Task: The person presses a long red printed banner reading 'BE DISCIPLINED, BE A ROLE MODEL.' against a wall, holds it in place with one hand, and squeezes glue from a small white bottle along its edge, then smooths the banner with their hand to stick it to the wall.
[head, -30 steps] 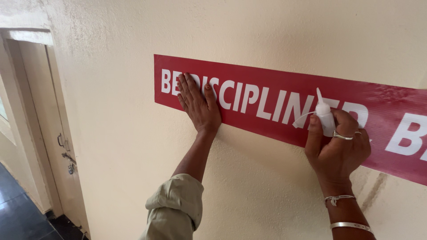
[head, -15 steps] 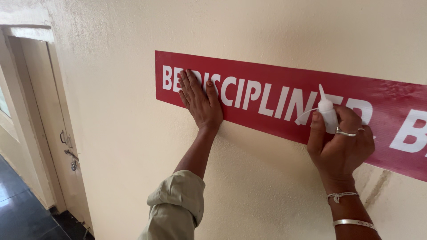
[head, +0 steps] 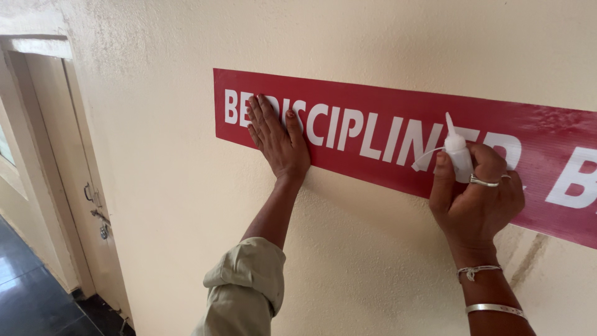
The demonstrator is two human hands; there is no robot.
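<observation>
Evidently pressing step: left hand [head: 280,140] lies flat, grip released, on the red banner [head: 373,134] spanning mid-frame across the cream wall [head: 348,261], right hand [head: 476,199] clenched round a small white glue bottle [head: 457,152]; best keep palm pressure even, nozzle clear.

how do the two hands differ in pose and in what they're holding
The left hand lies flat and open, palm against the red sign, holding nothing; the right hand is curled around a small white bottle with a pointed nozzle. The left arm has a rolled khaki sleeve; the right wears a ring and bracelets. Both are at the sign's lower edge.
</observation>
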